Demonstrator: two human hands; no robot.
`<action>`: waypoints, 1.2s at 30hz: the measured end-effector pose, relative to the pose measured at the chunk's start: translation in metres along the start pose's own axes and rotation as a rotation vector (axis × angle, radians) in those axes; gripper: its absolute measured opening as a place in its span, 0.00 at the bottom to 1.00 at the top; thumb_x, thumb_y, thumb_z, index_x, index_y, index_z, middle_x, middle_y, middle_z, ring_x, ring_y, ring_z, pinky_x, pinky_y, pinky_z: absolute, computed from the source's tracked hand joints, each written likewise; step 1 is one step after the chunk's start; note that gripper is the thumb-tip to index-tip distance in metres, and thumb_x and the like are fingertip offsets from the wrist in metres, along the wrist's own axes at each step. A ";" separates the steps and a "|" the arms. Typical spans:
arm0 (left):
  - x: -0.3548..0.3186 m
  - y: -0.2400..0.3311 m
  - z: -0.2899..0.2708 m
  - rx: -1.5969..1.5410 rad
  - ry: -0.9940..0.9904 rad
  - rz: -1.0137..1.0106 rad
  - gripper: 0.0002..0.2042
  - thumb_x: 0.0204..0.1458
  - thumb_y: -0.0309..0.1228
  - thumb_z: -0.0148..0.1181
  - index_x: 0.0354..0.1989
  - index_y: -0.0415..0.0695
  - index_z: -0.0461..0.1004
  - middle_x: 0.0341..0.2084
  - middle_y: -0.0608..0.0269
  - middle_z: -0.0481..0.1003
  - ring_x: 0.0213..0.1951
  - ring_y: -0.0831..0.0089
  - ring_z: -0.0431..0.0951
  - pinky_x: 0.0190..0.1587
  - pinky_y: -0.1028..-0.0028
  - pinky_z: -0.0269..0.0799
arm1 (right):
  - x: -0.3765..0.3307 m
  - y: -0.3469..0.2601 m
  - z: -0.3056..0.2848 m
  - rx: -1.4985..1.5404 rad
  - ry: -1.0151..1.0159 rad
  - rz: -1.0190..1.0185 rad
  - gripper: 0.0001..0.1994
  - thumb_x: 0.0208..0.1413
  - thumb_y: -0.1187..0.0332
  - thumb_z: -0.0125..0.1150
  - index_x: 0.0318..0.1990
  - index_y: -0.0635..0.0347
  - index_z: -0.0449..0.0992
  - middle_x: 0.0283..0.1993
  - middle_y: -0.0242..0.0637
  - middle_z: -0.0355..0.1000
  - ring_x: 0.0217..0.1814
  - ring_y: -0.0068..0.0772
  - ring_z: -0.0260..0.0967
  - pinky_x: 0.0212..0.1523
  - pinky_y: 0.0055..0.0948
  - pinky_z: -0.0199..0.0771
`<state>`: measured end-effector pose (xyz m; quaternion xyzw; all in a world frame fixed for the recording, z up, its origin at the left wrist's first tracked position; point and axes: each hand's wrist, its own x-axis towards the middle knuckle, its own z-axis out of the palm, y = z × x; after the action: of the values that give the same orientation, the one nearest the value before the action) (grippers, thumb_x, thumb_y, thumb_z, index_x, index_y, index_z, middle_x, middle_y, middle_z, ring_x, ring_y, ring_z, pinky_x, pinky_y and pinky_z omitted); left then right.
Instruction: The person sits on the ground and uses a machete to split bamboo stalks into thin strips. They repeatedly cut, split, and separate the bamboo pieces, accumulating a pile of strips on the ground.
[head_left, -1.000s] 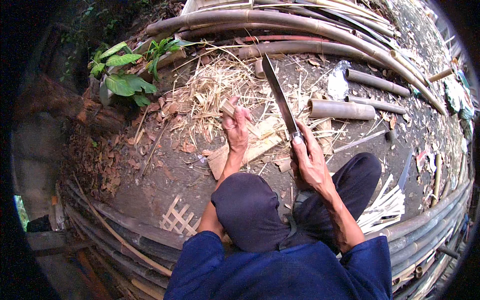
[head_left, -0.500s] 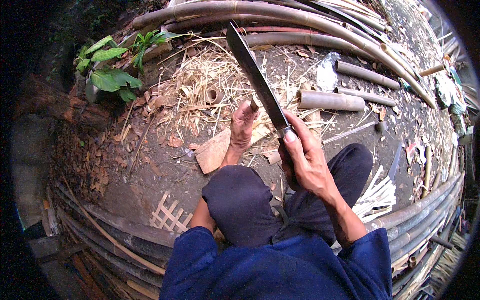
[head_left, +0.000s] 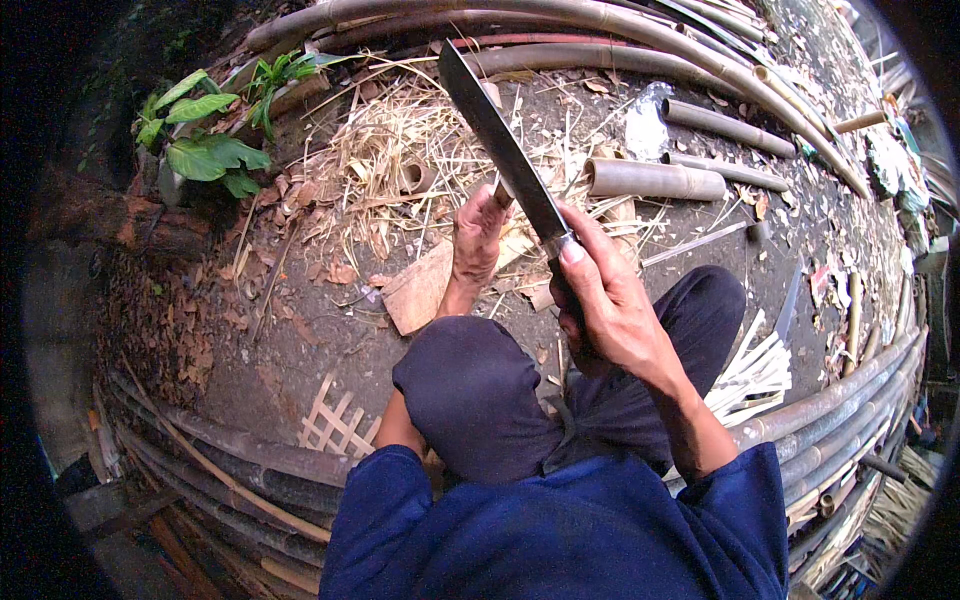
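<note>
My right hand is wrapped round the handle of a machete, whose long dark blade points up and to the left. My left hand, in front of my left knee, is closed on a small piece of bamboo. That piece sits right against the blade's left side in this view; whether the two touch I cannot tell. The blade and my fingers hide most of it. Below my left hand a flat wooden board lies on the ground.
Pale shavings lie beyond my hands. A cut bamboo tube rests at the right, with long bamboo poles behind. A saw blade and pale strips lie beside my right knee, a woven lattice at the left.
The whole scene sits slightly higher and further left in the picture. Both hands keep their hold, and the machete stays in nearly the same pose beside the bamboo piece.
</note>
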<state>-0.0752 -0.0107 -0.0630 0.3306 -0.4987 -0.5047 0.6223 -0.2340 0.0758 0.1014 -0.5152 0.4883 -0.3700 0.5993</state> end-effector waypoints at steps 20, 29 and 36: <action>0.005 0.003 -0.004 -0.074 0.017 -0.056 0.26 0.54 0.58 0.55 0.32 0.42 0.71 0.22 0.77 0.61 0.27 0.85 0.57 0.30 0.80 0.53 | 0.010 0.011 0.009 -0.488 0.105 -0.321 0.22 0.61 0.68 0.50 0.63 0.54 0.60 0.38 0.59 0.73 0.41 0.62 0.72 0.40 0.47 0.71; -0.021 -0.043 -0.032 0.819 0.006 0.001 0.30 0.49 0.44 0.67 0.56 0.38 0.66 0.45 0.45 0.73 0.49 0.55 0.75 0.49 0.64 0.72 | 0.013 0.007 0.008 -0.453 0.139 -0.204 0.19 0.63 0.69 0.49 0.61 0.54 0.62 0.32 0.55 0.73 0.36 0.58 0.74 0.36 0.42 0.71; -0.003 0.016 -0.006 0.772 0.050 0.023 0.14 0.55 0.29 0.58 0.48 0.38 0.71 0.37 0.47 0.76 0.40 0.56 0.79 0.39 0.64 0.75 | -0.005 -0.015 0.007 -0.437 0.194 -0.200 0.19 0.63 0.70 0.47 0.61 0.56 0.63 0.33 0.53 0.73 0.33 0.49 0.75 0.36 0.37 0.72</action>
<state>-0.0645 -0.0044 -0.0505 0.5471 -0.6404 -0.2647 0.4697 -0.2274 0.0790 0.1171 -0.6404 0.5583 -0.3610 0.3846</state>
